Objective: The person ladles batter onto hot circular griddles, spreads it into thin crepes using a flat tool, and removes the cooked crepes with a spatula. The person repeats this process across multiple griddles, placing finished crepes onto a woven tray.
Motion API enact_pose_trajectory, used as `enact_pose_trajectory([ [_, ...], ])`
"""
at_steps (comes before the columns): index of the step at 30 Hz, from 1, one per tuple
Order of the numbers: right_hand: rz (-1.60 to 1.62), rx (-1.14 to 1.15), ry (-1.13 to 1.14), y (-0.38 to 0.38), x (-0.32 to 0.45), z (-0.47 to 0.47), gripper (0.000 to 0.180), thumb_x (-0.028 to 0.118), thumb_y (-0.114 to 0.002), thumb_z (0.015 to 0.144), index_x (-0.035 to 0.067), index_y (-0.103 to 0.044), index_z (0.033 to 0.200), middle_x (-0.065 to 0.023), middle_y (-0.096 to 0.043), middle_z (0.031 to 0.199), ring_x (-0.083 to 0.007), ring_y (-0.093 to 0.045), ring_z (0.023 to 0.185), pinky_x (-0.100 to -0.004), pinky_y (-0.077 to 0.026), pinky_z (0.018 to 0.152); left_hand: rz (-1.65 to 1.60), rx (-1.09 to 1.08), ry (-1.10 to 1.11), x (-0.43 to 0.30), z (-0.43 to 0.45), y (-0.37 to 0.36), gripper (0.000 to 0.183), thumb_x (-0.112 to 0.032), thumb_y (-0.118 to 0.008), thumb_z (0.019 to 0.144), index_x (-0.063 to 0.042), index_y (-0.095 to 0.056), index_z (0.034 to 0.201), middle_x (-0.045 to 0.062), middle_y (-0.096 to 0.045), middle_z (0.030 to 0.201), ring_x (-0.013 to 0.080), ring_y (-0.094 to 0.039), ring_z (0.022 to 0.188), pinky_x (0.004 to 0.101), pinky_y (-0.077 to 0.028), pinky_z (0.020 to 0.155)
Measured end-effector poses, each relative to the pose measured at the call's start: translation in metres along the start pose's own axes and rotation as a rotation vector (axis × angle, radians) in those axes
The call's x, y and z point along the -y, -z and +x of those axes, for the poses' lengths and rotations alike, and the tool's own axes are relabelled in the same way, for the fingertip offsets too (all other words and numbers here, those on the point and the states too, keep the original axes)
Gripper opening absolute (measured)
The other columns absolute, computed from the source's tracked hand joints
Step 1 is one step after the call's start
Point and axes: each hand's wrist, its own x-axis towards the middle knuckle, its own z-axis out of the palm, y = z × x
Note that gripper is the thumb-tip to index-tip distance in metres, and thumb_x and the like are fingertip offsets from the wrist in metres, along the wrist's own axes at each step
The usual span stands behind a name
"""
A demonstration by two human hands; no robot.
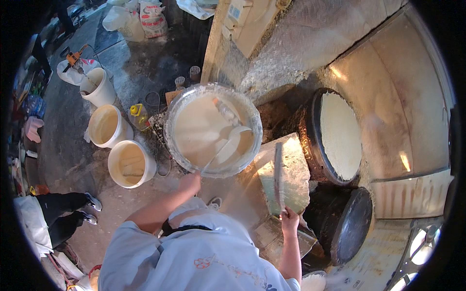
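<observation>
My left hand (189,184) grips the thin handle of a ladle (238,134), whose bowl rests in pale batter inside a large round basin (170,136). A plastic bottle (227,111) with an orange cap lies in the same basin, partly in the batter. My right hand (290,219) is closed around the end of a long flat strip (278,171), held over a stone-like slab (296,163). To the right of the slab, a round dark-rimmed griddle (318,138) carries a pale layer of batter. Below it is a second round griddle (352,225), dark and bare.
White buckets (150,160) with pale contents stand left of the basin, beside a yellow-capped bottle (138,115). An orange mixer drill (72,60) leans in a farther bucket (105,89). Sacks (153,20) stand at the back. Another person's legs (65,203) are at left.
</observation>
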Motion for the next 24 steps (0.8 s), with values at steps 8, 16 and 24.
enact_pose_trajectory([
  [8,-0.252,-0.105,-0.035,-0.027,0.006,-0.045,0.024,0.017,-0.067,0.067,0.007,-0.058,0.087,-0.0065,-0.062,0.061,-0.0186,-0.062,0.055,-0.0307,-0.048,0.054,-1.072,0.568,0.408,0.038,-0.002,0.019,0.017,-0.017,-0.042,0.088,-0.003,-0.046,0.079,-0.001,-0.036,0.053,0.0069,-0.03,0.036,0.0225,-0.022,0.03],
  [16,-0.073,-0.21,-0.041,-0.051,0.007,-0.064,0.028,0.015,-0.068,0.063,0.003,-0.053,0.084,-0.0078,-0.06,0.064,-0.0181,-0.061,0.053,-0.0295,-0.046,0.05,-1.385,0.771,0.341,0.057,-0.032,0.045,0.019,-0.016,-0.038,0.09,-0.002,-0.046,0.079,-0.002,-0.033,0.052,0.0064,-0.029,0.036,0.0208,-0.023,0.032],
  [24,0.019,-0.119,-0.117,-0.068,0.0,-0.068,0.027,0.013,-0.067,0.062,0.001,-0.053,0.081,-0.0083,-0.06,0.066,-0.0157,-0.059,0.051,-0.0295,-0.047,0.049,-1.489,0.84,0.314,0.061,-0.045,0.075,0.018,-0.015,-0.04,0.089,-0.002,-0.049,0.08,-0.002,-0.034,0.052,0.0063,-0.029,0.037,0.0195,-0.024,0.033],
])
